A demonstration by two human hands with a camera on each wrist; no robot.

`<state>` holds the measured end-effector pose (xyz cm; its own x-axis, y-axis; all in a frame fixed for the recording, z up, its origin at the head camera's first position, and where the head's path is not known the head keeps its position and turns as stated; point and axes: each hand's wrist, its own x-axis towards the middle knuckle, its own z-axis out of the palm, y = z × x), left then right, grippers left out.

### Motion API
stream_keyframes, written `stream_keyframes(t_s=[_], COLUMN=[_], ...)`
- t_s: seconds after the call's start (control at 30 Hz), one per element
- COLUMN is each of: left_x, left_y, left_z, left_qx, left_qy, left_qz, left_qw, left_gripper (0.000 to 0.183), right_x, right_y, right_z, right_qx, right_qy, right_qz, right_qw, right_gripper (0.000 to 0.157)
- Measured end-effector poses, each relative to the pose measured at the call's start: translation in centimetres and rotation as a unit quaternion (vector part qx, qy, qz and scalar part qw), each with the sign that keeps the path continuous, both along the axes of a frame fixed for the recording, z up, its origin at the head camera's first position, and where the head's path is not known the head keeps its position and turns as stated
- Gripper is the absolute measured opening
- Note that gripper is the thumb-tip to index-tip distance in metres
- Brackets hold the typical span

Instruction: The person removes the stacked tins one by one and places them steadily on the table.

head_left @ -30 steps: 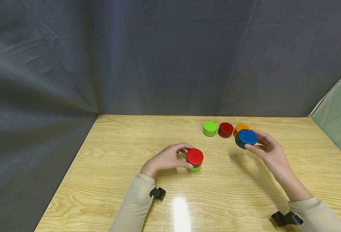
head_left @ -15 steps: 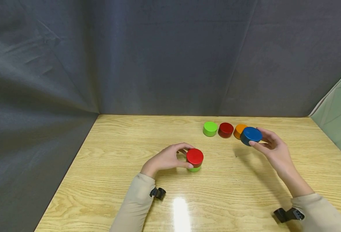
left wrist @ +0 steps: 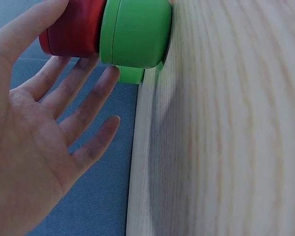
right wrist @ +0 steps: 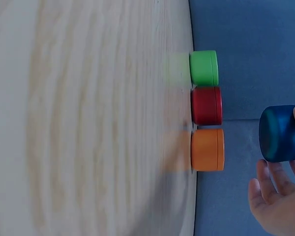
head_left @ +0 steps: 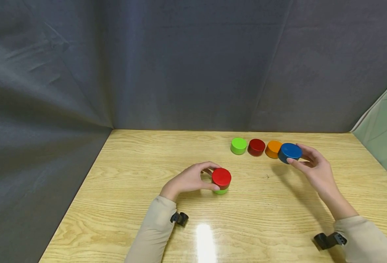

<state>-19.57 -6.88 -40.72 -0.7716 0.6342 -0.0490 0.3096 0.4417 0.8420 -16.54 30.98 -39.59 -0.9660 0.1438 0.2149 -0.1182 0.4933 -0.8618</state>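
Left hand (head_left: 190,178): low, curved in a C, clamped on glossy red cylinder (head_left: 221,176) atop green cylinder (left wrist: 137,34); right hand (head_left: 318,171): higher, pinching smooth blue cylinder (head_left: 289,152) above wood-grained table (head_left: 147,157), near orange cylinder (head_left: 273,149)

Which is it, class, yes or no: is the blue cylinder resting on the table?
No, the right hand holds the blue cylinder raised, apart from the table.

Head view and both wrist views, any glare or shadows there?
Head view: white glare on the table, a shadow below the right hand; left wrist view: shadow on the table; right wrist view: another shadow, plus reflections of the green cylinder and orange cylinder.
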Motion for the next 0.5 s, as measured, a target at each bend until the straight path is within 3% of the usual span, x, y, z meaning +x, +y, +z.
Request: stream_keyframes(t_s=[0.5], left_x=[-0.1], left_y=[-0.1], left_z=[-0.2], left_qx=[0.000], left_qy=[0.004], left_qz=[-0.003], left_qw=[1.0000], left_gripper=[0.059], right_x=[-1.1], right_y=[1.7], right_z=[-0.8], right_qx=[0.027], right_qy=[-0.021], right_qz=[-0.022], right_qw=[0.999], right_gripper=[0.066])
